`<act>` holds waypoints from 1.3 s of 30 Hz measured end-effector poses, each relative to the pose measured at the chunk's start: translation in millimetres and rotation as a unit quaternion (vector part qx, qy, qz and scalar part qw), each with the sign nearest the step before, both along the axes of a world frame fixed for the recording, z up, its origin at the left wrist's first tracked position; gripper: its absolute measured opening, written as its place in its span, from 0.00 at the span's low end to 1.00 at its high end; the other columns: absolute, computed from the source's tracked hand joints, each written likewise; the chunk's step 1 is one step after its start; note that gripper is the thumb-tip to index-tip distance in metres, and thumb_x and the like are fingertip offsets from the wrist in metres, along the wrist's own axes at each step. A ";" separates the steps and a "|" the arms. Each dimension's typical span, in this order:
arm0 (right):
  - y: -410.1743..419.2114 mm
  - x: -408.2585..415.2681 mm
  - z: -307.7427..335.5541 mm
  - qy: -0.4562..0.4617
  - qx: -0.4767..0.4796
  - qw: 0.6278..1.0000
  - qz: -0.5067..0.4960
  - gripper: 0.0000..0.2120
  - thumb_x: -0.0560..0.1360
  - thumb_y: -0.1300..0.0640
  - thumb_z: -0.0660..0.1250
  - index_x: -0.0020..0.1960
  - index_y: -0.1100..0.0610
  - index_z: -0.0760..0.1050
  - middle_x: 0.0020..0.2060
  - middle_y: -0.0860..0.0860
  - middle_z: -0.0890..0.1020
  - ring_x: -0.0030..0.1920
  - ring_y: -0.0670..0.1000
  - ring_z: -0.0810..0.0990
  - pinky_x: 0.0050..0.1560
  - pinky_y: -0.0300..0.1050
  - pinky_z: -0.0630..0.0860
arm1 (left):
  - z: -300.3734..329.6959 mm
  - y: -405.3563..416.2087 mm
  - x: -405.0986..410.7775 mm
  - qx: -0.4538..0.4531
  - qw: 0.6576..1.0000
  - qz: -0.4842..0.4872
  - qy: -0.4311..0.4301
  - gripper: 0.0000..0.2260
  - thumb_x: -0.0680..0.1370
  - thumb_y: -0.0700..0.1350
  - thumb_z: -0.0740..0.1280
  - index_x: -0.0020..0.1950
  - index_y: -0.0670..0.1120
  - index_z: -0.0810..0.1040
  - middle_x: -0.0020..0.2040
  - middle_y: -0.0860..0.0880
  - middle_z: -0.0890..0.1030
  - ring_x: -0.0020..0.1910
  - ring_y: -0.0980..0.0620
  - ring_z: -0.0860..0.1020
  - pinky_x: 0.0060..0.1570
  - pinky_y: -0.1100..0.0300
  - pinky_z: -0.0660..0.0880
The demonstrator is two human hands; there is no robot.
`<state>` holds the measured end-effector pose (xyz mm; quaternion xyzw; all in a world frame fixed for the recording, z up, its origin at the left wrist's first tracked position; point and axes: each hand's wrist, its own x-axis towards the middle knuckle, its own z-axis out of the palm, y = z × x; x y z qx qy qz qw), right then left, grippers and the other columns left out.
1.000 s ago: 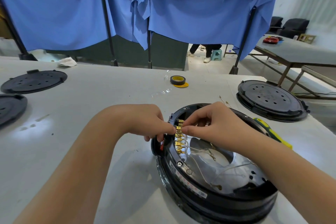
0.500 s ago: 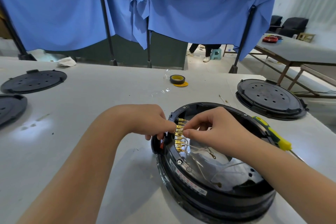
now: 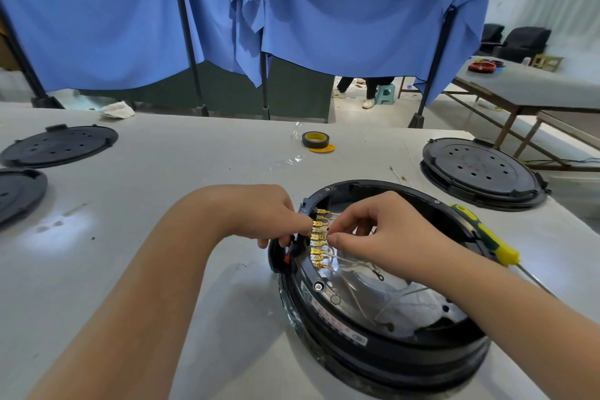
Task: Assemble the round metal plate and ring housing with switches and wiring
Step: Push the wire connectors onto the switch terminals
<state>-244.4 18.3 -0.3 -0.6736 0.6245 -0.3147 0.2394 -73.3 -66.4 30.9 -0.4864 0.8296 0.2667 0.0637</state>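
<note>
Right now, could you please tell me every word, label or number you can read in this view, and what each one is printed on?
Nothing here can be read for certain.
White label on the ring housing wall: rows of red print, too small and blurred to read.
Small mark on the housing rim near the screw: too blurred.
Tape roll, screwdriver, black lids: no lettering visible.
</note>
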 end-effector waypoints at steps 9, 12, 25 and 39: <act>-0.1 1.1 -1.3 -0.005 -0.004 1.000 0.010 0.04 0.71 0.54 0.71 0.38 0.49 0.83 0.28 0.39 0.80 0.27 0.44 0.75 0.27 0.34 0.73 | 1.3 1.2 -1.6 0.002 1.000 0.000 -0.006 0.18 0.77 0.57 0.62 0.32 0.48 0.76 0.28 0.50 0.76 0.34 0.53 0.72 0.36 0.61 0.68; -0.2 0.4 -2.3 -0.006 -0.009 1.000 0.010 0.03 0.71 0.53 0.71 0.38 0.48 0.82 0.29 0.43 0.81 0.26 0.47 0.75 0.26 0.35 0.73 | 1.0 1.5 -1.9 0.002 1.000 -0.001 -0.008 0.18 0.77 0.57 0.61 0.33 0.48 0.76 0.29 0.50 0.76 0.33 0.53 0.72 0.36 0.62 0.68; 0.4 3.2 -2.5 -0.008 -0.005 1.000 0.004 0.03 0.72 0.53 0.72 0.39 0.49 0.82 0.28 0.43 0.80 0.26 0.46 0.74 0.27 0.37 0.72 | 0.8 0.4 -2.2 0.008 1.000 -0.002 0.000 0.19 0.77 0.56 0.62 0.32 0.46 0.75 0.26 0.50 0.73 0.31 0.53 0.70 0.34 0.62 0.67; 1.1 5.4 -2.2 -0.003 -0.011 1.000 0.004 0.03 0.72 0.53 0.72 0.40 0.49 0.82 0.27 0.44 0.79 0.24 0.41 0.71 0.26 0.33 0.69 | 1.4 1.2 -2.3 0.010 1.000 -0.003 -0.005 0.18 0.78 0.56 0.62 0.33 0.47 0.75 0.26 0.51 0.73 0.31 0.54 0.69 0.32 0.64 0.66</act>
